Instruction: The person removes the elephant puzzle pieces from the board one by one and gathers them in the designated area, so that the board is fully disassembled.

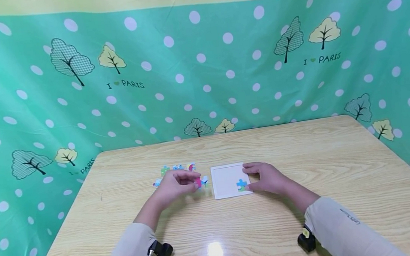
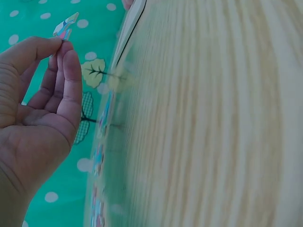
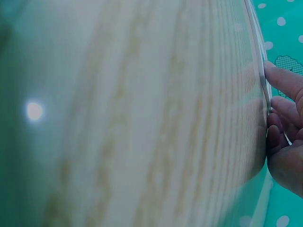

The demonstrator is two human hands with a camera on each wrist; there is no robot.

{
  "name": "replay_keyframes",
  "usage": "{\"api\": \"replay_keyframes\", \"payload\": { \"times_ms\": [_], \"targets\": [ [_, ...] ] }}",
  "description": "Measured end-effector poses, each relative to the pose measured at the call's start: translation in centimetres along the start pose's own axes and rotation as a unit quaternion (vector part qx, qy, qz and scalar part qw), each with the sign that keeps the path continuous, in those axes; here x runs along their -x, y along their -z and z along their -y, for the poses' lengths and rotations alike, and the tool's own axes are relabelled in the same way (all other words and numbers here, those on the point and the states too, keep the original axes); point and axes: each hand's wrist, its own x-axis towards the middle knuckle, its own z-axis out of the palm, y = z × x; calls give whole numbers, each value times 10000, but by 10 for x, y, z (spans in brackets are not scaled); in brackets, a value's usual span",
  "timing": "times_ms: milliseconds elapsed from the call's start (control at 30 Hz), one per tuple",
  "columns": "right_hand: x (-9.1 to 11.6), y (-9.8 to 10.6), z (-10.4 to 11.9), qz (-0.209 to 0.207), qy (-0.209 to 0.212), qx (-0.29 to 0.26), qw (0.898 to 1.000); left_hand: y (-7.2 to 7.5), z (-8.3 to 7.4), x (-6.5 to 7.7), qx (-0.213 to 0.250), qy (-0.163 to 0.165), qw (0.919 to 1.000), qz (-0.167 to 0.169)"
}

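Observation:
My left hand (image 1: 175, 186) pinches a colourful jigsaw piece (image 1: 198, 182) between thumb and fingertips, just left of a white puzzle tray (image 1: 224, 180). In the left wrist view that piece stands up from the fingertips, raised above the table. At the tray's right side, my right hand (image 1: 267, 177) grips the edge, thumb near the lower corner and fingers near the upper one. One blue and green jigsaw piece (image 1: 241, 183) lies in the tray's lower right corner, close to the thumb. The right wrist view shows the fingers (image 3: 283, 81) at the tray's rim.
Loose jigsaw pieces (image 1: 165, 170) lie on the wooden table (image 1: 120, 191) behind and beside the left hand, some partly hidden by it. A green dotted cloth (image 1: 200, 89) hangs along the table's back edge. Light reflects off the tabletop in front.

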Motion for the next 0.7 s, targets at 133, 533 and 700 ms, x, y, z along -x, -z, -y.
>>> {"api": "replay_keyframes", "payload": {
  "times_ms": [133, 533, 700],
  "targets": [
    [0, 0, 0, -3, -20, 34, 10000, 7, 2, 2, -214, 0, 9997, -123],
    [1, 0, 3, -39, 11, 54, 10000, 33, 10, 8, -501, 259, 9982, -208],
    [2, 0, 4, -39, 15, 48, 10000, 41, 13, 11, -739, 435, 9959, -280]
  ]
}}
